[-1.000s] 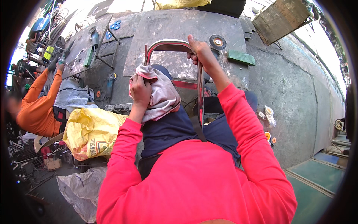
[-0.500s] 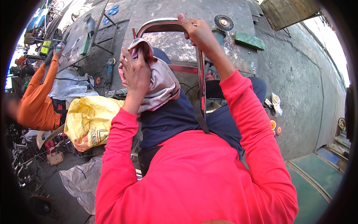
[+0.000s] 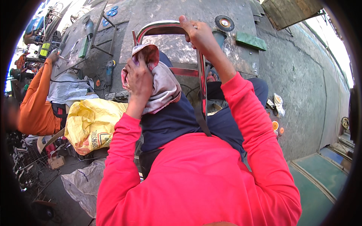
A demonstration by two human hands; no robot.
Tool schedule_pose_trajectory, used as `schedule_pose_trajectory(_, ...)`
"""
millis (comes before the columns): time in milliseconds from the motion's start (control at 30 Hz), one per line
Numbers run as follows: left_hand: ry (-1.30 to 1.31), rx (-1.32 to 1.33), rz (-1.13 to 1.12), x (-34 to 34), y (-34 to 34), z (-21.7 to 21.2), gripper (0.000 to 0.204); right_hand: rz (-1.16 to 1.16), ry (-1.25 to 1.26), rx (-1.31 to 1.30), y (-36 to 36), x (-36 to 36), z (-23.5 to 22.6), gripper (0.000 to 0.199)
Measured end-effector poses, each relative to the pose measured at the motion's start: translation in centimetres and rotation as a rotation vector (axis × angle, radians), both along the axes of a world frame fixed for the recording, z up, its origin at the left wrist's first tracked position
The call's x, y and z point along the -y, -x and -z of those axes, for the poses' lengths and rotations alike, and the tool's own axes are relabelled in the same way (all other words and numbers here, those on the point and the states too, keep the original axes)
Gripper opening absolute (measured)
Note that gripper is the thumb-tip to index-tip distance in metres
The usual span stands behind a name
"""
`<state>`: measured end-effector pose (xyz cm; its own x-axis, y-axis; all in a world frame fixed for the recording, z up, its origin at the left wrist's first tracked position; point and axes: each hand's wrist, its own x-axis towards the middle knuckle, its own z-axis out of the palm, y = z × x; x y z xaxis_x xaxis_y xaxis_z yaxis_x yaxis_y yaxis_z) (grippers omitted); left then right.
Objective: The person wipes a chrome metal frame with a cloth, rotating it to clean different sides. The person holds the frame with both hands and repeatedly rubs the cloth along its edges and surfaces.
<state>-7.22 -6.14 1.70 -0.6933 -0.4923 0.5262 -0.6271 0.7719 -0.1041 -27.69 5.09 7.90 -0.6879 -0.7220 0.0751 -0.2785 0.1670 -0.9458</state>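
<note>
Curved metal frame (image 3: 160, 27), held above the lap of the seated person. We note that its long axis runs away from the torso, the rounded bend at the far end and the right-hand bar coming back between the thighs, with a crossbar between the sides. The right hand (image 3: 201, 35) is the nearer, in direct contact: its fingers are wrapped about the right corner of the bend, thumb pointing away from the body. The left hand (image 3: 140, 77) is clenched on a bunched, stained cloth (image 3: 166, 88) at the frame's left side, so that from these fingers the bend lies ahead and to the right; we cannot tell whether they press on the bar through the fabric. Beneath and beyond, we find navy trousers (image 3: 169, 124) and a scuffed flat sheet (image 3: 169, 11) on the floor. Beyond the right hand lie a round wheel (image 3: 224, 23) and a green block (image 3: 250, 41); to the left, a yellow sack (image 3: 90, 124) and, farther out, a co-worker in orange (image 3: 39, 109).
</note>
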Motion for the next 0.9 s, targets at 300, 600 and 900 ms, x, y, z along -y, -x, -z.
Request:
schedule_pose_trajectory(300, -0.156, -0.02, 0.014, -0.8, -0.7, 0.0, 0.048, 0.04, 0.042, 0.016, -0.1, 0.1, 0.4, 0.065)
schedule_pose_trajectory(600, -0.144, -0.025, 0.041, -1.2, -1.6, 0.0, 0.05, 0.032, 0.049, 0.061, 0.1, -0.3, 0.3, 0.065)
schedule_pose_trajectory(900, -0.103, -0.069, 0.2, -1.2, -3.7, 0.3, 0.039, 0.074, -0.008, 0.08, 0.6, -0.7, 0.5, 0.061)
